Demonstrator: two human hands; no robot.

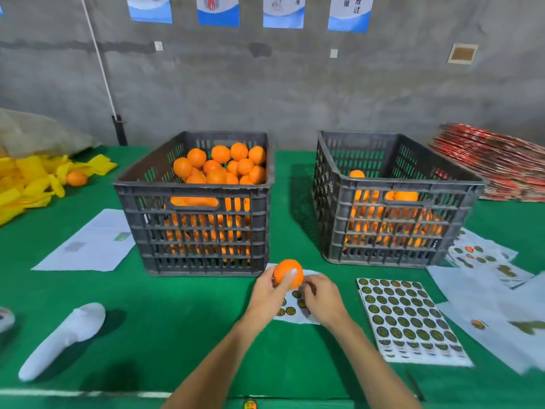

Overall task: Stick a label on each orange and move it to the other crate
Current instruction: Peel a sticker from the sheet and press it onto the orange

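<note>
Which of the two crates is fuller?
The left crate: its oranges heap up to the rim, while those in the right crate lie well below the rim.

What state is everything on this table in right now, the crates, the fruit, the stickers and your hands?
Left crate: heaped with oranges.
Right crate: partly filled.
Held orange: gripped by left hand.
Right hand: fingers curled at the partly used sticker sheet.
Full sticker sheet: lying flat.

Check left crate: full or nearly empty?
Full. The left crate has oranges heaped to its rim and showing through its slats all the way down.
</note>
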